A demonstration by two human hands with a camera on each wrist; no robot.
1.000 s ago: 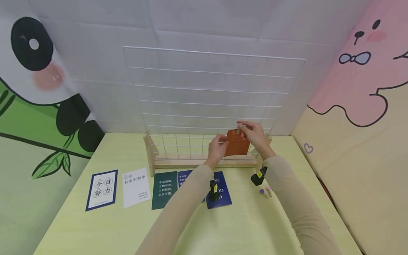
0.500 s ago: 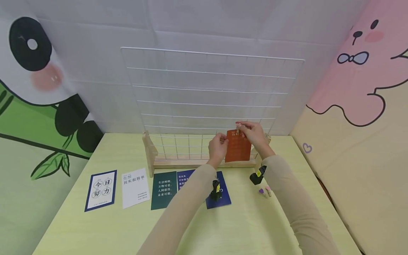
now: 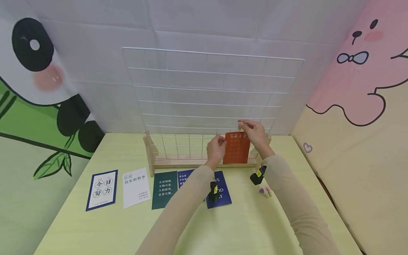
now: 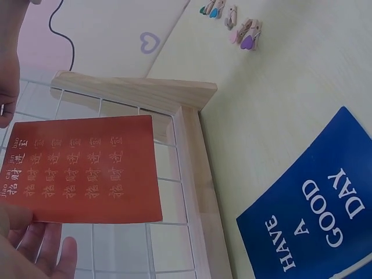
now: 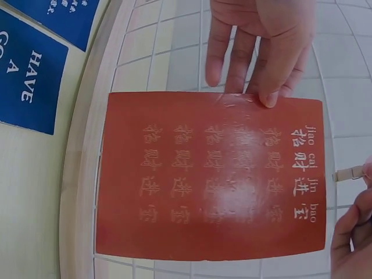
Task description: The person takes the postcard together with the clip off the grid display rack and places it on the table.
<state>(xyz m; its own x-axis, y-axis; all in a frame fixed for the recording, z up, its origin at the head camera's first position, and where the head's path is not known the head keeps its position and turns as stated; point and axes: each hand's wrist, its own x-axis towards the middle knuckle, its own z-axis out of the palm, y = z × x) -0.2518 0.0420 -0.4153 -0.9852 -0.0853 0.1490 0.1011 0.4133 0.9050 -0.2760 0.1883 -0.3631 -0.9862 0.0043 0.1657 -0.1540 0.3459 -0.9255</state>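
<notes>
A red card [image 3: 236, 148] with white and gold characters hangs upright in front of the white wire grid [image 3: 178, 90]. My left hand [image 3: 216, 151] pinches its left edge between thumb and fingers, as the right wrist view shows with the left hand [image 5: 261, 46] at the card's long side. My right hand [image 3: 256, 134] is by the card's top right corner and pinches a small wooden clothespin [image 5: 349, 173]. In the right wrist view a narrow gap separates the clothespin's tip from the card's top edge.
The grid stands in a wooden base [image 3: 204, 163]. Before it lie a blue-framed card [image 3: 101, 190], a white card [image 3: 136, 187], a green card [image 3: 164, 190] and blue cards [image 3: 220, 198] partly behind my left sleeve. Several clothespins [image 4: 250, 38] lie at the right.
The red card has come down and slightly left, and now hangs straighter with its face showing. The clothespin, earlier over the card's top edge, is now above it.
</notes>
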